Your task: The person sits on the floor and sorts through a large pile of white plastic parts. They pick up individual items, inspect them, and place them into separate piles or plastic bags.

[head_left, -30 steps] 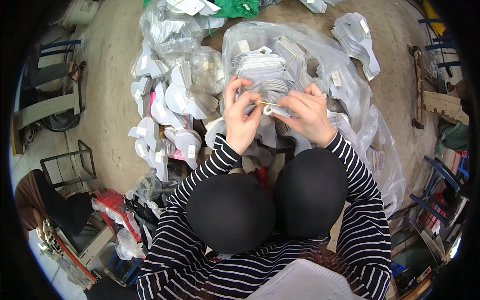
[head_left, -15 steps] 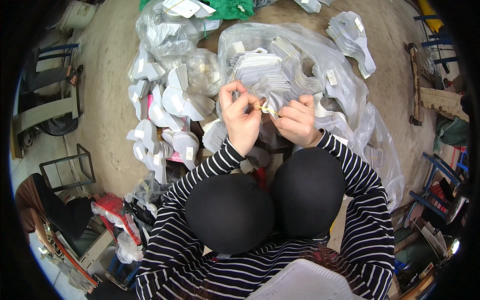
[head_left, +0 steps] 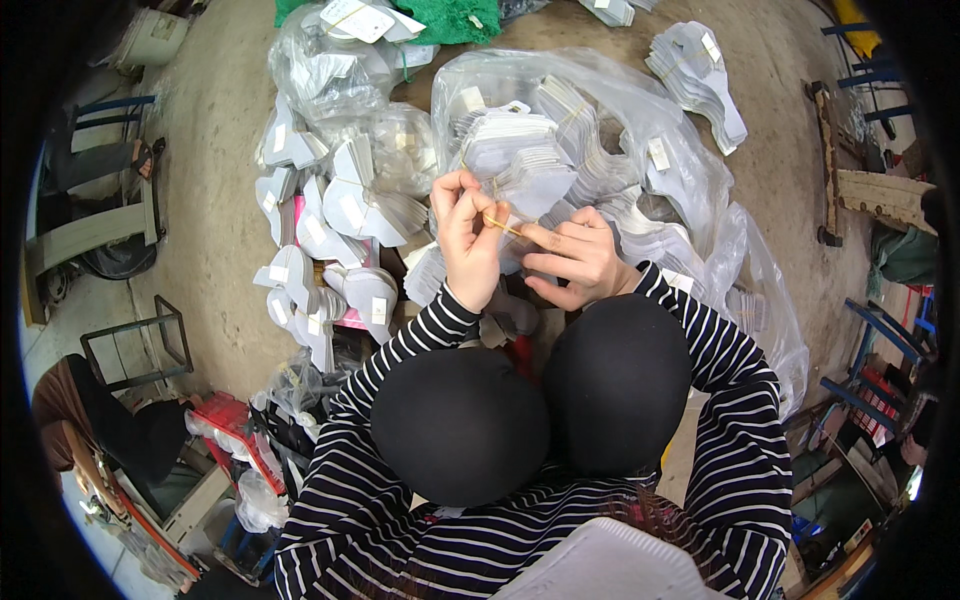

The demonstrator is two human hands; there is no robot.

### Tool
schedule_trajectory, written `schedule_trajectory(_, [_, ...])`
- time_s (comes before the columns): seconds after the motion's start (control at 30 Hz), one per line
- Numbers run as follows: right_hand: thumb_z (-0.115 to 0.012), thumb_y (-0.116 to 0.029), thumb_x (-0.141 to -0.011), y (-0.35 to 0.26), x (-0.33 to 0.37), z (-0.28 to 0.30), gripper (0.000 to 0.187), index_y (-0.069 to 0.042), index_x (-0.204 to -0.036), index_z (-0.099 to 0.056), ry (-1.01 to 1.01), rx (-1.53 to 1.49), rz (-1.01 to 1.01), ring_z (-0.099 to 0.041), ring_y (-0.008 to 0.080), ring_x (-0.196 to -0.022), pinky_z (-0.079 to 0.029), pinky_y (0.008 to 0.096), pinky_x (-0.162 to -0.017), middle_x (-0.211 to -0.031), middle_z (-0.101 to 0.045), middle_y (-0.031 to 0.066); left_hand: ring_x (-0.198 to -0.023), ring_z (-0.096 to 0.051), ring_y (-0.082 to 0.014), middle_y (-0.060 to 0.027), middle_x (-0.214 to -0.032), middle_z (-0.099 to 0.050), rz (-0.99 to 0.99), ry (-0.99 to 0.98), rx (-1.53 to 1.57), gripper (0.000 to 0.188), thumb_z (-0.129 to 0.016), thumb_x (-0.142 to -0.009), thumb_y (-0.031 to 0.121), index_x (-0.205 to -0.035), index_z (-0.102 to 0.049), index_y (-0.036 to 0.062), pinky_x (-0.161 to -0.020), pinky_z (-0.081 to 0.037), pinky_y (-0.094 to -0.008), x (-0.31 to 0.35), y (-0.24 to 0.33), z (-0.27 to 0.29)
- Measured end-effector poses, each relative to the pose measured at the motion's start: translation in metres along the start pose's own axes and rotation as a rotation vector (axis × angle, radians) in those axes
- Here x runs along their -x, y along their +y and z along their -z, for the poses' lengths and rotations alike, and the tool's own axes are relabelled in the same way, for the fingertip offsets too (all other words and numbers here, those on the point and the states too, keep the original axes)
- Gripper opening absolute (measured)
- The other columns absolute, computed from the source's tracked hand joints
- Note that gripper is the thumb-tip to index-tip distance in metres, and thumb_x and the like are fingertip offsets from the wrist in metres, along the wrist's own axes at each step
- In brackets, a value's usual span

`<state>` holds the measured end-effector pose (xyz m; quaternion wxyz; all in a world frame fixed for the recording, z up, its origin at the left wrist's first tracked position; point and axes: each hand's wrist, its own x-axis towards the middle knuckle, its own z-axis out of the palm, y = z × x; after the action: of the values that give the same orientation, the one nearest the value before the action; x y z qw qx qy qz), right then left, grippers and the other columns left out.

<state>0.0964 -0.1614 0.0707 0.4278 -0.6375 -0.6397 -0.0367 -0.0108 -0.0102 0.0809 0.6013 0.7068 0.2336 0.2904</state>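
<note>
A: What is lying nearest?

B: Two dark-covered knees (head_left: 460,428) are filling the lower centre. Just above, near the frame's centre, a thin yellow band (head_left: 504,226) is stretching between the hands, its long axis slanting from upper left to lower right.

A: How are the hands gripping?

B: The left hand (head_left: 468,240) is pinching the band's upper-left end between thumb and fingertips. The right hand (head_left: 580,258) is holding its fingers slightly spread, the index fingertip meeting the lower-right end; whether it is hooking the band, I cannot tell.

A: And beyond, any labels?

B: Grey stacks (head_left: 510,140) are lying on clear plastic (head_left: 768,262). Left of centre, small white rectangular labels (head_left: 379,310) are showing on other stacks, their print too small to read. A green sack (head_left: 455,22) is lying at the top.
</note>
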Motion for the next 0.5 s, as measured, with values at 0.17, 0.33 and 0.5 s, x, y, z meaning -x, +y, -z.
schedule_trajectory(0.17, [-0.076, -0.004, -0.069, 0.004, -0.013, 0.002, 0.027, -0.012, -0.094, -0.073, 0.126, 0.123, -0.034, -0.062, 0.0132, -0.07, -0.038, 0.0292, -0.071, -0.102, -0.075, 0.0054, -0.098, -0.037, -0.017, -0.0052, -0.116, -0.035, 0.114, -0.33, 0.314, 0.027, -0.062, -0.068, -0.005, -0.088, -0.051, 0.0083, -0.089, -0.033, -0.0252, -0.01, -0.012, 0.033])
schedule_trajectory(0.33, [-0.079, -0.008, -0.075, 0.006, -0.038, 0.017, 0.042, -0.003, -0.114, -0.065, 0.427, 0.026, -0.314, -0.061, 0.0216, -0.094, -0.044, 0.0324, -0.083, -0.114, -0.068, 0.006, -0.109, -0.04, -0.0197, -0.0087, -0.127, -0.035, -0.002, -0.491, 0.118, 0.039, -0.065, -0.068, -0.014, -0.098, -0.052, 0.0085, -0.092, -0.035, -0.0269, -0.013, -0.024, 0.05])
schedule_trajectory(0.5, [-0.085, -0.016, -0.073, 0.018, -0.059, 0.026, 0.053, -0.002, -0.118, -0.062, -0.015, -0.328, -0.557, -0.058, 0.0225, -0.102, -0.046, 0.0326, -0.089, -0.122, -0.06, 0.0075, -0.129, -0.038, -0.0286, -0.0107, -0.131, -0.034, -0.132, -0.539, -0.095, 0.035, -0.075, -0.075, -0.007, -0.098, -0.053, 0.0091, -0.114, -0.024, -0.04, -0.015, -0.023, 0.058])
